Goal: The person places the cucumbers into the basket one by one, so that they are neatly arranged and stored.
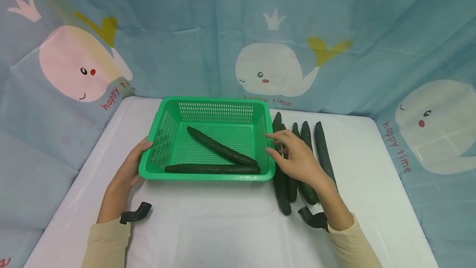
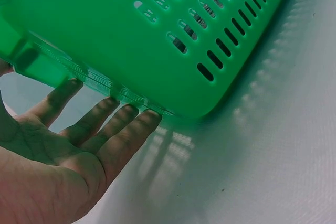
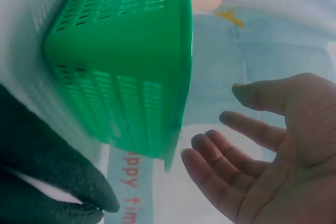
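A green plastic basket (image 1: pixel 208 176) with slotted walls stands on the table and holds two cucumbers, one slanting (image 1: pixel 219 146) and one lying along the near wall (image 1: pixel 212 169). At its left side my left hand (image 1: pixel 130 164) holds the rim, thumb up at the edge. In the left wrist view the fingertips (image 2: pixel 126 111) touch the basket's outside. My right hand (image 1: pixel 297 160) hovers by the right rim, over the cucumbers outside, thumb and fingers spread. The right wrist view shows a gap between this hand (image 3: pixel 262 156) and the basket wall, nothing held.
Several more cucumbers (image 1: pixel 324 148) lie side by side on the white tablecloth (image 1: pixel 223 226), right of the basket. A light blue curtain (image 1: pixel 167 53) with whale prints hangs behind the table and along its sides. Each wrist carries a black camera mount (image 1: pixel 135 213).
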### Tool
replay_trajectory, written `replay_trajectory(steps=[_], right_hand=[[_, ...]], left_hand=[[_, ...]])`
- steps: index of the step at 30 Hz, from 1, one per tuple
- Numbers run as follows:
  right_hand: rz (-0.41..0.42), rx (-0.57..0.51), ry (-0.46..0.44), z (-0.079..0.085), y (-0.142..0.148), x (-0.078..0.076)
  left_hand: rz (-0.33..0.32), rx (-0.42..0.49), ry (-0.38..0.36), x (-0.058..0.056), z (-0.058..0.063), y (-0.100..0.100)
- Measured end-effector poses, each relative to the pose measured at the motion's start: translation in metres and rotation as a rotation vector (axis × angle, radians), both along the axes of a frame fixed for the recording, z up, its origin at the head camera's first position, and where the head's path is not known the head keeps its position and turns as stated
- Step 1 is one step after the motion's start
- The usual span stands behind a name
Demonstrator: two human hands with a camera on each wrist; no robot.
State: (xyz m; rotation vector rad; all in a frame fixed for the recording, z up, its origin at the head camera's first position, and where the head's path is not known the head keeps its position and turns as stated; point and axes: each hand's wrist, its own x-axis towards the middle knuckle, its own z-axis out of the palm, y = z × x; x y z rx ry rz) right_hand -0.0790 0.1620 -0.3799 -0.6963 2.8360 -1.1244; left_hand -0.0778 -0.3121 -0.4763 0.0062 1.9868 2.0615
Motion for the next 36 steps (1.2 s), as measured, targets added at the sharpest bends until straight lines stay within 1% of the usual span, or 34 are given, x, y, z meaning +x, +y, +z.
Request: replay_trajectory(steps=[4,7,12,15,21,25,28,31,36], right_hand=[[-0.028,-0.054,-0.001,-0.006,0.013,0.002],[-0.061,-0.062,-0.001,-0.013,0.026,0.002],[-0.16,-0.049,-0.001,-0.025,0.05,0.0],[-0.206,-0.03,-0.002,-0.032,0.064,0.0],[-0.25,-0.01,-0.019,-0.043,0.083,0.001],[-0.287,0.018,-0.022,-0.053,0.094,0.001],[-0.313,0.04,-0.028,-0.058,0.101,-0.001],[-0.343,0.058,-0.029,-0.061,0.107,-0.004],[-0.411,0.116,-0.039,-0.064,0.118,-0.006]], left_hand=[[-0.002,-0.006,-0.006,-0.001,0.0,0.001],[-0.001,-0.016,-0.01,-0.001,0.0,0.0],[-0.002,-0.017,0.003,-0.001,-0.001,0.0],[-0.003,-0.004,0.008,0.0,0.0,-0.001],[-0.003,-0.012,0.009,0.002,0.001,-0.002],[-0.001,-0.011,-0.013,0.002,0.0,-0.002],[0.015,-0.013,-0.017,0.003,0.0,-0.003],[0.02,-0.025,-0.01,0.003,-0.001,-0.003],[0.017,-0.017,-0.018,0.001,0.0,-0.001]])
